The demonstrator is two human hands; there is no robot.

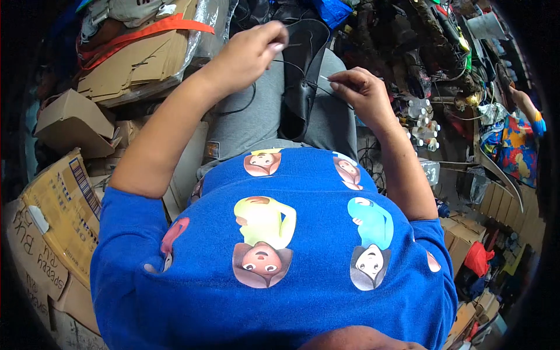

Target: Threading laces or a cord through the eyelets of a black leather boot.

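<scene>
To the far left of the black, leather-looking shoe (298, 96) stand a brown cardboard box (76, 122) and, farther up, flattened tan cardboard sheets (143, 58) crossed by an orange-red strap (169, 24). Just left of the shoe's upper part is the left hand (256, 49), fingers curled in and thumb drawn close to the index finger; a thin strand seems to extend from it over the shoe, though I cannot tell whether it is pinched. Below that hand, a loose loop of slim black cord (248, 106) lies on the grey trousers (245, 125), and more cord meets the shoe near its middle. The shoe itself rests lengthwise on the lap, between the two hands, which both appear apart from it. It should prove light, with walls that bend yet spring back and a smooth, slightly slippery surface; the edge beside the cord looks the surest place to steady it, while the cord could snag. Just right of the shoe, the right hand (360, 88) has its thumb and index finger nearly together, apparently gripping a slender, pale, pointed piece (324, 77) aimed at the shoe. Farther right stand small clear bottles with white caps (423, 123), and well beyond them another person's hand (525, 104) shows.
</scene>
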